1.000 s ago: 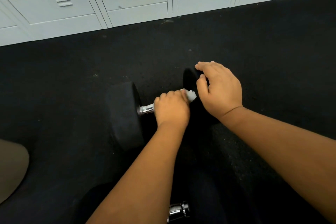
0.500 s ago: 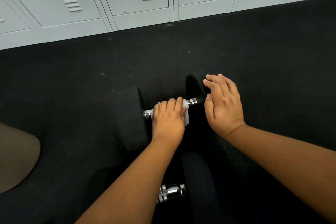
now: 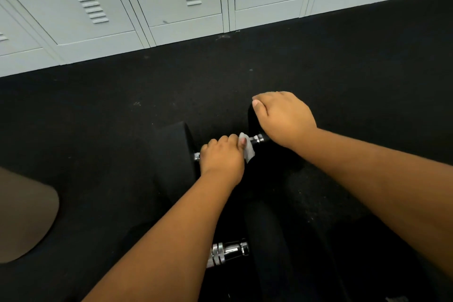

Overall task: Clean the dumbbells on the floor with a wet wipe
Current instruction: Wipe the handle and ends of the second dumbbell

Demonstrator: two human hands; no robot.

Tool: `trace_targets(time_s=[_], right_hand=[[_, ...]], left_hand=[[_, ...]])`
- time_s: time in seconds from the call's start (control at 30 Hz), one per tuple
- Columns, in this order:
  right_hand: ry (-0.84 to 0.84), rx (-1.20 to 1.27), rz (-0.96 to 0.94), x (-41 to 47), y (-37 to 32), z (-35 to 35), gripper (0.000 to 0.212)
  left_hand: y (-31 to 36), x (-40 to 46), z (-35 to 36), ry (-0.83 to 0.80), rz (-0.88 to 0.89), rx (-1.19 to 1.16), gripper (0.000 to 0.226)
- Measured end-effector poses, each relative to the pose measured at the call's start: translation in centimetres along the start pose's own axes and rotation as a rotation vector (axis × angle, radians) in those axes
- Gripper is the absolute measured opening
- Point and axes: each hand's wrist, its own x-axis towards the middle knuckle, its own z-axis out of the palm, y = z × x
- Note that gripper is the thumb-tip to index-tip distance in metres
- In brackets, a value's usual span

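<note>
Hands working wipe along dumbbell handle

Left hand (image 3: 221, 158) is curling its fingers around the chrome handle of the far dumbbell (image 3: 175, 154), pinching a white wet wipe (image 3: 248, 148) against the bar; a fold of the wipe is sticking out past the thumb side. Right hand (image 3: 284, 116) is lying over the top of that dumbbell's right weight head, fingers pressed together and bent down over its edge. This dumbbell is lying on the black floor (image 3: 98, 117), well apart from the pale lockers (image 3: 171, 2). Nearer the person, a second dumbbell (image 3: 229, 250) is showing its chrome handle between the 2 forearms.
</note>
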Motion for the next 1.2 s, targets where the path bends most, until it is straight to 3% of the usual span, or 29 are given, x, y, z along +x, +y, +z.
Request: trace_targets(time_s=[0.17,0.2,0.27,0.33,0.4,0.57,0.73,0.93,1.1,1.2], right_hand=[[0.121,-0.014,-0.014,-3.1,0.3,0.7,0.052],[0.137,-0.010,-0.020,-3.7,0.4,0.8,0.052],[0.160,-0.009,-0.027,-4.6,0.6,0.7,0.052],[0.172,-0.015,-0.034,-5.2,0.7,0.7,0.052],[0.183,-0.012,-0.038,-5.4,0.8,0.8,0.051],[0.196,-0.014,-0.020,-5.3,0.8,0.8,0.052],[0.160,-0.015,-0.008,-4.8,0.4,0.5,0.052],[0.170,-0.020,-0.011,-5.4,0.4,0.5,0.050],[0.164,-0.027,-0.022,-5.8,0.4,0.3,0.053],[0.174,-0.025,-0.018,-5.9,0.5,0.5,0.052]], left_hand=[[1.8,3.0,-2.6,-0.472,-0.120,-0.001,0.040],[2.5,2.8,-2.4,-0.457,-0.095,-0.019,0.034],[4.0,1.5,-1.1,-0.253,0.000,-0.021,0.024],[4.2,-0.3,-0.2,-0.023,0.078,-0.001,0.023],[2.8,-1.2,0.5,0.061,0.056,-0.020,0.029],[1.6,-1.9,1.0,0.052,-0.259,-0.043,0.048],[3.0,-1.8,1.1,0.105,-0.012,-0.107,0.036],[1.6,-1.7,1.1,0.044,-0.294,-0.053,0.047],[5.0,-0.8,0.1,-0.004,0.016,-0.013,0.025],[2.7,-0.9,0.3,-0.023,0.003,0.026,0.023]])
